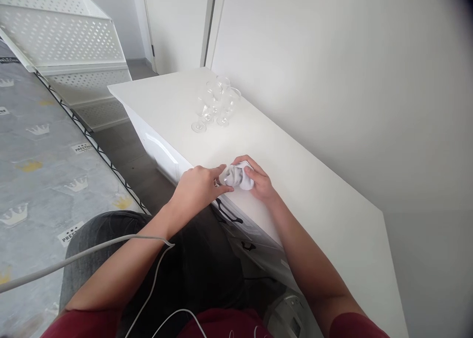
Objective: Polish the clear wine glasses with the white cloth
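Over the front edge of a white cabinet top, my left hand (201, 183) is closed around the stem end of a clear stemmed glass (229, 175). The glass lies tilted on its side, its bowl pointing to the right. My right hand (259, 179) grips a white cloth or tissue (247, 179), pressed against the bowl's mouth; whether part of it is inside the bowl I cannot tell. Farther back on the cabinet top, several clear stemmed glasses (216, 104) stand in a close group.
The white cabinet top (314, 219) runs along a wall (332, 82). Black handles (229, 212) stick out from the drawers below my hands. A bed with a grey crown-patterned cover (44, 170) and a white perforated rack (66, 37) are at left. A pale cable (92, 249) crosses my left forearm.
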The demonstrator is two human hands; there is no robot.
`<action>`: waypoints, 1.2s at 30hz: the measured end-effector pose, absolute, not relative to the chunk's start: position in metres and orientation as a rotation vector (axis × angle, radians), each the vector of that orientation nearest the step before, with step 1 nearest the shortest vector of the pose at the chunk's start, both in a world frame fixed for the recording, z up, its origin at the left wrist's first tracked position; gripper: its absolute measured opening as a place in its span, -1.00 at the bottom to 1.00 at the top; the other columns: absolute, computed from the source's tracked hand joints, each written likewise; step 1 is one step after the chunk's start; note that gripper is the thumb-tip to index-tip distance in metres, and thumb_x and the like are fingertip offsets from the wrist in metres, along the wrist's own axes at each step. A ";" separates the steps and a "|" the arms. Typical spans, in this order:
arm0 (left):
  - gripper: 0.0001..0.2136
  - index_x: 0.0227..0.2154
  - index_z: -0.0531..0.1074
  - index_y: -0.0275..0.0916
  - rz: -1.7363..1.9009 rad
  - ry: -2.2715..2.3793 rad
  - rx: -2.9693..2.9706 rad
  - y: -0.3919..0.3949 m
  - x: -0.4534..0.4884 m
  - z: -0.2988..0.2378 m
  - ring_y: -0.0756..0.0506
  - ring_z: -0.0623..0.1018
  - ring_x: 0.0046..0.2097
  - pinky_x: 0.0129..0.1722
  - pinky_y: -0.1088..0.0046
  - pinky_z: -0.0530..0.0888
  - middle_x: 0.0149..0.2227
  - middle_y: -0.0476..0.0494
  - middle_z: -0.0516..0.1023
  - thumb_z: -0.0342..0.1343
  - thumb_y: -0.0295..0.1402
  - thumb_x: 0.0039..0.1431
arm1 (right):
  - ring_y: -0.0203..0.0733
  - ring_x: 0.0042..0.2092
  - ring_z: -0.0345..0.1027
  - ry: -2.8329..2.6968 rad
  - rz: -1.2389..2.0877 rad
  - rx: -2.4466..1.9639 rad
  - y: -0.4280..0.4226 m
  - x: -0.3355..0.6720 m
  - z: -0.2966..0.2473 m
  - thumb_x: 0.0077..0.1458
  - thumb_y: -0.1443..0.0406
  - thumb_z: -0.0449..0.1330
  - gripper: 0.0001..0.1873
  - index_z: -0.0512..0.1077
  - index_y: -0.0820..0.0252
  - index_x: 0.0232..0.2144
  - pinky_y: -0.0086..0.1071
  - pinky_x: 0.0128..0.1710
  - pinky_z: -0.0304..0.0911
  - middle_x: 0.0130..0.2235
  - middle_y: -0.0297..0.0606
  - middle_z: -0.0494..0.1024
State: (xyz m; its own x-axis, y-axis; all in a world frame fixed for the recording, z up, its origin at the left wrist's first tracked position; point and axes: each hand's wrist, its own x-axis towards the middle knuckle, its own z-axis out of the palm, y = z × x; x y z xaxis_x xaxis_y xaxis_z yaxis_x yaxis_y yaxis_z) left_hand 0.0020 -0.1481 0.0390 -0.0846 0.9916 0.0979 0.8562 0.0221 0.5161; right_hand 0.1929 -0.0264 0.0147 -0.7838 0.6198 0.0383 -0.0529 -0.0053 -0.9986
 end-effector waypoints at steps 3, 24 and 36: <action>-0.40 0.29 0.51 -0.14 0.781 2.056 1.858 -0.148 0.001 0.037 -0.26 0.70 -0.26 -0.31 0.32 0.48 -0.27 -0.17 0.75 0.39 -0.08 0.23 | -0.11 -0.21 0.33 -1.918 1.617 -0.545 -0.028 0.193 0.011 0.40 -0.03 0.13 -0.66 0.42 0.03 0.00 -0.23 -0.18 0.29 -0.15 -0.24 0.43; -0.43 0.36 0.44 -0.14 0.545 2.066 2.151 -0.148 -0.010 0.037 -0.29 0.68 -0.30 -0.38 0.31 0.38 -0.28 -0.23 0.73 0.29 -0.13 0.34 | 0.03 0.20 0.40 -1.788 1.724 -0.611 -0.035 0.189 0.001 0.42 -0.09 0.07 -0.27 0.05 -0.13 0.50 0.05 0.30 0.28 0.21 -0.15 0.48; -0.44 0.24 0.56 -0.10 0.689 2.115 2.012 -0.146 -0.008 0.032 -0.27 0.71 -0.28 -0.34 0.31 0.46 -0.28 -0.17 0.75 0.41 -0.10 0.20 | -0.02 0.03 0.42 -1.797 1.645 -0.671 -0.035 0.184 0.010 0.40 0.00 0.16 -0.52 0.36 -0.03 0.26 -0.07 0.17 0.34 0.02 -0.19 0.51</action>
